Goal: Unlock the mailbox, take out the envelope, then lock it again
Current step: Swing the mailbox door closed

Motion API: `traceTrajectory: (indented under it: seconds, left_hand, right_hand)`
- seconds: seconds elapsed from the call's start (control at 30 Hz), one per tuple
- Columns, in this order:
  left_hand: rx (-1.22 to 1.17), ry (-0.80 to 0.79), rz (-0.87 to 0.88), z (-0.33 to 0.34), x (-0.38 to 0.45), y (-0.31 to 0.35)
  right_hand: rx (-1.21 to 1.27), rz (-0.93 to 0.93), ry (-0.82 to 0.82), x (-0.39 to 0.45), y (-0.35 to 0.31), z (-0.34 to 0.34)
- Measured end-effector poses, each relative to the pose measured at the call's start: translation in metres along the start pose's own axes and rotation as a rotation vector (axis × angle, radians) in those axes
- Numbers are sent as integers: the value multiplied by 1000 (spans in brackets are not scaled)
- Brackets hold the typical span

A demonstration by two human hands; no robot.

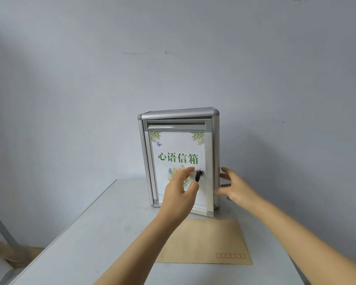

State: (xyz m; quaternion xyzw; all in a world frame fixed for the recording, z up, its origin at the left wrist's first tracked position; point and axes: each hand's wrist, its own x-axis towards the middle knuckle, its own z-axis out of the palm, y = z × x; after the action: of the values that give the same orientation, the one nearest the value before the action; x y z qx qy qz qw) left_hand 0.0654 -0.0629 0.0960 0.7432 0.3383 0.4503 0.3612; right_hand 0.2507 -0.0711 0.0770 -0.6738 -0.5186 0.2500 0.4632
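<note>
A silver mailbox point(215, 140) with a flowered front panel and green characters stands upright on the table. Its door point(208, 153) hangs slightly ajar, the lower right corner sticking out. A black-headed key point(198, 176) sits in the lock on the door's right side. My left hand point(180, 192) is at the key, index finger just above it and thumb touching its lower end, fingers apart. My right hand point(235, 189) is spread open against the mailbox's right side, fingertips at the frame. A brown envelope point(212, 241) lies flat on the table in front of the mailbox.
The grey table point(95, 233) runs from the wall towards me, its left edge slanting down to the left. A plain pale wall point(173, 58) stands right behind the mailbox. A metal leg and clutter point(0, 239) show at the lower left, beyond the table.
</note>
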Motion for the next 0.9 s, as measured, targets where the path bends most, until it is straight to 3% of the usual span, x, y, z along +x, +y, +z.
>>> traceTrajectory:
  seconds: [0.3, 0.7, 0.9]
  left_hand:
    - [-10, -5, -19, 9, 11, -1]
    - [23, -4, -65, 16, 24, -10]
    - [47, -83, -126, 16, 29, -11]
  right_hand:
    - [27, -46, 23, 8, -6, 0]
    - [-56, -64, 220, 15, -15, 5]
    - [-78, -69, 267, 16, -16, 7]
